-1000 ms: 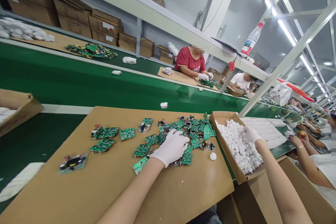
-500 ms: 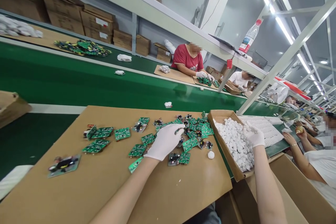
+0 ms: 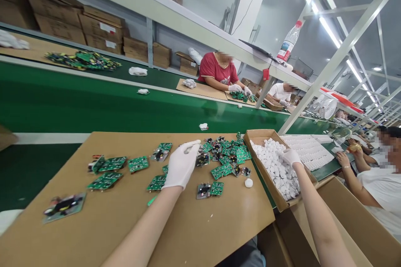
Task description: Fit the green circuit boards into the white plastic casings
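My left hand [image 3: 182, 166], in a white glove, is closed with thumb and fingers together at the edge of a circuit board [image 3: 203, 159] bearing dark components. Beside it, a heap of green circuit boards [image 3: 227, 150] spreads to the right. My right hand [image 3: 292, 157], also gloved, reaches into a cardboard tray [image 3: 265, 180] full of small white pieces [image 3: 275, 167]. Its fingers curl down into the pile, and whatever they grip is hidden. One round white piece [image 3: 248, 183] lies on the cardboard sheet [image 3: 169, 233] near the tray.
More boards [image 3: 106, 180] lie spread out on the left of the sheet. Behind it runs a green conveyor belt [image 3: 103, 110] carrying small white bundles [image 3: 203, 126]. An open carton [image 3: 351, 217] stands at lower right. A co-worker in red [image 3: 219, 71] sits across the belt; others are at right.
My right hand has come down from above the tray into the white pieces. My left hand has shifted slightly left and up, with a board at its fingers. The view has turned a little.
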The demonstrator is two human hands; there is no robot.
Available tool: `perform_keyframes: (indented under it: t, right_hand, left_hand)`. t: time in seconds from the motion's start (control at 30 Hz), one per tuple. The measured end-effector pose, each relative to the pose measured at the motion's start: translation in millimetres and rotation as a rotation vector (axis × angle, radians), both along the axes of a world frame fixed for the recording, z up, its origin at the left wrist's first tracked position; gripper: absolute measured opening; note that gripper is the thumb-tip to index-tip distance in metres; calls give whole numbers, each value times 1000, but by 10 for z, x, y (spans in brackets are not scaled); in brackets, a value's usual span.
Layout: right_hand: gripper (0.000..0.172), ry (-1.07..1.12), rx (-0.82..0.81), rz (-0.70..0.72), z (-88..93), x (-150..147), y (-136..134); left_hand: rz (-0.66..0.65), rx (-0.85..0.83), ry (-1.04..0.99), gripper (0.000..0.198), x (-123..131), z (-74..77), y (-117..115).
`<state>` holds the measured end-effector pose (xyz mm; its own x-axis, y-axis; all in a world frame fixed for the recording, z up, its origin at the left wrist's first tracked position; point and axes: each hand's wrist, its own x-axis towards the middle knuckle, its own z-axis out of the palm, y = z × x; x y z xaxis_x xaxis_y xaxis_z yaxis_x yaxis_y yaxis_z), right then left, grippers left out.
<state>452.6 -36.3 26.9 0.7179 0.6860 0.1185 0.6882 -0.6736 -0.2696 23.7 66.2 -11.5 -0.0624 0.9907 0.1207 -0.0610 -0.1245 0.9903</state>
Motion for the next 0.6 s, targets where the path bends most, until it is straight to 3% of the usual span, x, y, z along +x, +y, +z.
perform_keyframes:
  t: [0.1,0.2,0.37,0.5,0.6]
  right_hand:
    - [29,26,-2,-19,-25,-118,56]
    - [28,58,45,-24,23,-260,55]
    - [22,150,250,11,300,-576,57]
    - [27,269,523,136,541,-1068,207]
    - [40,478,671,292,544,-1585,449]
  left_hand:
    - [-27,-16,-112,43,-22,-33,25]
    - [-51,39,-94,35,-92,-21,16]
    - [-80,122,54,27,-91,11,-37]
    - [-78,161,212,24,23,-31,-40]
    - [-80,248,328,26,48,-50,-47]
